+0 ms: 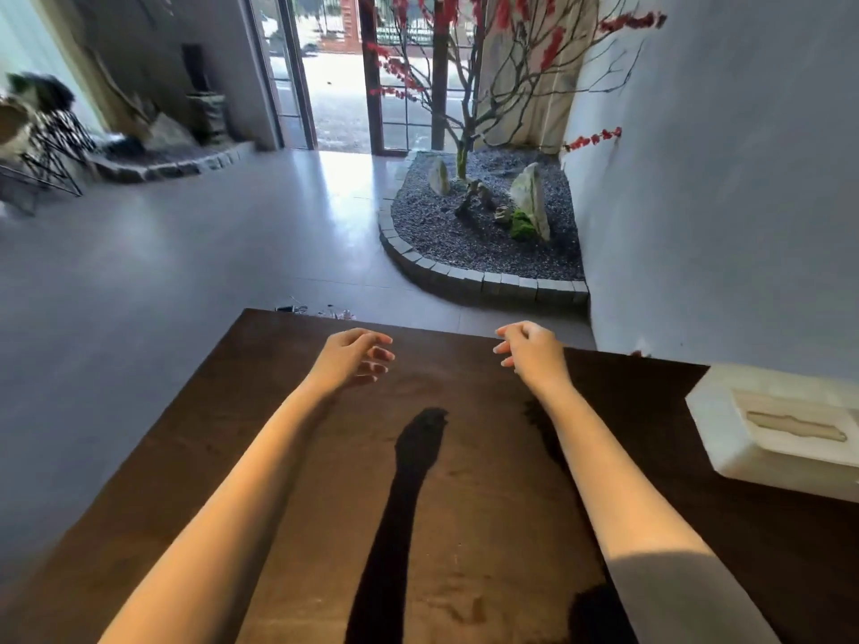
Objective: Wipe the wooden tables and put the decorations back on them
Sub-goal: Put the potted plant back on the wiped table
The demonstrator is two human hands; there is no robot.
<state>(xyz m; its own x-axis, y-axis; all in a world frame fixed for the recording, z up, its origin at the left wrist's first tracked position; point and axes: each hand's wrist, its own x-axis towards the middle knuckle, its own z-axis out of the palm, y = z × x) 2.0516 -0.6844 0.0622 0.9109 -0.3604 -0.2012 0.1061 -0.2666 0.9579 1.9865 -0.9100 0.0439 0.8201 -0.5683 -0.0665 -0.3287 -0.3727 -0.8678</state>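
Over the dark wooden bench [465, 504]: left hand [351, 353] and right hand [530, 348], each grip loosely curled, holding nothing. No cloth visible. White tissue box [776, 434] at right edge. Likely next: fetch a wiper or decorations.

tissue box [785, 439] cut off (right edge)

A single head-worn wide-angle camera looks forward and down along both outstretched forearms, close over the dark wooden bench [465, 504], with floor and gravel bed [465, 234] beyond.
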